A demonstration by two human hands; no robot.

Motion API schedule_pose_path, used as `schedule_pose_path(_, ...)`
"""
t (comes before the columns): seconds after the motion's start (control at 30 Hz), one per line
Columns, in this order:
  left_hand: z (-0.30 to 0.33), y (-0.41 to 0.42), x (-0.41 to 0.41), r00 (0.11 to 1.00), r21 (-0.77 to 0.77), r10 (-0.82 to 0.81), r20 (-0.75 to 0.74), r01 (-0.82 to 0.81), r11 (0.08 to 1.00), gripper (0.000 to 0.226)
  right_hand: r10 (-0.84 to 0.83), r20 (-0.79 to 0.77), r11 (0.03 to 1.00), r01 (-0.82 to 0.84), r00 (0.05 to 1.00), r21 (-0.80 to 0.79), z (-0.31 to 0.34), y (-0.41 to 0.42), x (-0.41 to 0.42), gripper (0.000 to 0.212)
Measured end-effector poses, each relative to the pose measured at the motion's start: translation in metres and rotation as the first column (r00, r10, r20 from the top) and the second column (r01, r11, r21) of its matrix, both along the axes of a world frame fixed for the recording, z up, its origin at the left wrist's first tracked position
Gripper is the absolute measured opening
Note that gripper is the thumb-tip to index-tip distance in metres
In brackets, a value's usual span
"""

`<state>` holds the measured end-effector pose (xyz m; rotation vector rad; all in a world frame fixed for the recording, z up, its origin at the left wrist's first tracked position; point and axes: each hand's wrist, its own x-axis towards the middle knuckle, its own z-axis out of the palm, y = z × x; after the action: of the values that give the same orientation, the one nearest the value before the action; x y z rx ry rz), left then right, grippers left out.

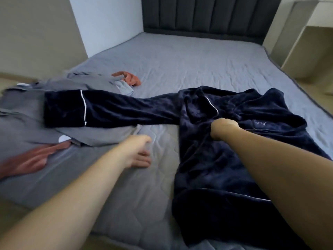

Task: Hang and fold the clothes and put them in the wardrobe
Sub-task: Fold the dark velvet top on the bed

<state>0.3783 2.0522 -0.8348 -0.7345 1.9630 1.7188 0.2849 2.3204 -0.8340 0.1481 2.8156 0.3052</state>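
Note:
A dark navy fleece robe with white piping lies spread on the bed, one sleeve stretched out to the left over a grey garment. My right hand is shut on the robe's fabric near its collar. My left hand hovers over the bare mattress between the grey garment and the robe, fingers apart and holding nothing. A reddish-brown garment lies at the near left, blurred. An orange-red cloth sits beyond the grey pile, next to a light blue piece.
A dark padded headboard closes the far end of the bed. A white wall and beige panel stand at the left. Beige furniture stands at the right of the bed. The wardrobe is not in view.

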Motion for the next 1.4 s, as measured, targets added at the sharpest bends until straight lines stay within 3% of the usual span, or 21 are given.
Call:
schedule_pose_path(0.03,0.001,-0.008,-0.015,0.975,0.012,0.188,-0.121,-0.188,0.982,0.020,0.064,-0.104,0.998,-0.063,0.993,0.009,0.002,-0.010,-0.003,0.034)
schedule_pose_path(0.1,0.001,-0.042,-0.042,0.778,0.029,0.533,-0.333,-0.556,0.830,0.035,0.175,-0.303,0.979,-0.199,0.937,-0.052,0.001,-0.052,-0.017,0.033)
schedule_pose_path(0.13,0.002,-0.061,-0.050,0.670,-0.018,0.623,-0.403,-0.687,0.727,0.042,0.235,-0.387,0.952,-0.292,0.892,-0.095,-0.001,-0.074,-0.025,0.033)
schedule_pose_path(0.2,0.000,-0.098,-0.061,0.572,-0.177,0.711,-0.410,-0.814,0.553,0.055,0.390,-0.450,0.864,-0.488,0.803,-0.122,-0.008,-0.118,-0.039,0.037)
schedule_pose_path(0.23,-0.002,-0.115,-0.066,0.546,-0.184,0.757,-0.359,-0.837,0.516,0.061,0.452,-0.412,0.831,-0.541,0.791,-0.127,-0.013,-0.138,-0.044,0.045)
schedule_pose_path(0.33,-0.004,-0.145,-0.084,0.435,0.067,0.878,-0.198,-0.888,0.455,0.071,0.497,-0.269,0.841,-0.534,0.825,-0.085,-0.031,-0.176,-0.060,0.062)
schedule_pose_path(0.4,-0.002,-0.148,-0.091,0.396,0.211,0.908,-0.138,-0.884,0.418,0.063,0.502,-0.269,0.853,-0.522,0.822,-0.002,-0.043,-0.187,-0.069,0.047)
schedule_pose_path(0.47,0.001,-0.141,-0.097,0.432,0.357,0.894,-0.124,-0.821,0.446,0.030,0.512,-0.275,0.849,-0.529,0.814,0.015,-0.045,-0.190,-0.076,0.029)
schedule_pose_path(0.53,0.015,-0.123,-0.103,0.485,0.435,0.863,-0.140,-0.753,0.493,0.013,0.464,-0.209,0.848,-0.500,0.861,-0.176,-0.038,-0.182,-0.082,0.018)
schedule_pose_path(0.6,0.037,-0.097,-0.119,0.496,0.442,0.827,-0.263,-0.700,0.561,0.012,0.361,-0.073,0.770,-0.341,0.930,-0.540,-0.022,-0.154,-0.086,0.023)
schedule_pose_path(0.7,0.068,-0.030,-0.154,0.531,0.343,0.656,-0.536,-0.573,0.744,0.008,0.059,0.069,0.347,0.044,0.996,-0.937,0.008,-0.079,-0.082,0.030)
schedule_pose_path(0.8,0.086,0.070,-0.178,0.569,0.031,0.272,-0.776,-0.397,0.917,0.015,-0.348,0.182,-0.055,0.174,0.920,-0.983,0.035,0.023,-0.075,0.021)
schedule_pose_path(0.9,0.091,0.190,-0.180,0.568,-0.163,-0.089,-0.818,-0.081,0.983,0.016,-0.493,0.381,-0.388,0.195,0.782,-0.901,0.051,0.129,-0.063,0.039)
schedule_pose_path(0.93,0.088,0.228,-0.177,0.565,-0.226,-0.237,-0.790,0.091,0.970,0.019,-0.510,0.425,-0.469,0.172,0.748,-0.866,0.055,0.158,-0.059,0.050)
schedule_pose_path(1.0,0.078,0.284,-0.176,0.483,-0.432,-0.558,-0.675,0.353,0.830,0.022,-0.557,0.519,-0.613,0.101,0.649,-0.784,0.058,0.204,-0.051,0.065)
schedule_pose_path(1.07,0.058,0.303,-0.185,0.420,-0.630,-0.720,-0.553,0.354,0.691,0.014,-0.439,0.663,-0.855,-0.056,0.607,-0.515,0.049,0.238,-0.050,0.057)
schedule_pose_path(1.1,0.045,0.301,-0.192,0.436,-0.703,-0.758,-0.485,0.320,0.635,0.014,-0.344,0.704,-0.913,-0.046,0.621,-0.405,0.043,0.247,-0.052,0.055)
schedule_pose_path(1.13,0.029,0.294,-0.200,0.475,-0.768,-0.784,-0.400,0.292,0.570,0.022,-0.382,0.675,-0.847,0.054,0.631,-0.530,0.036,0.256,-0.052,0.063)
schedule_pose_path(1.17,0.015,0.285,-0.208,0.524,-0.823,-0.798,-0.299,0.283,0.494,0.034,-0.468,0.604,-0.689,0.162,0.645,-0.706,0.031,0.263,-0.056,0.076)
schedule_pose_path(1.27,-0.018,0.259,-0.234,0.646,-0.906,-0.761,-0.053,0.290,0.309,0.066,-0.509,0.581,-0.538,0.292,0.635,-0.790,0.023,0.286,-0.067,0.111)
schedule_pose_path(1.4,-0.025,0.245,-0.274,0.751,-0.942,-0.660,-0.037,0.194,0.274,0.071,-0.500,0.473,-0.169,0.454,0.726,-0.875,0.049,0.318,-0.077,0.130)
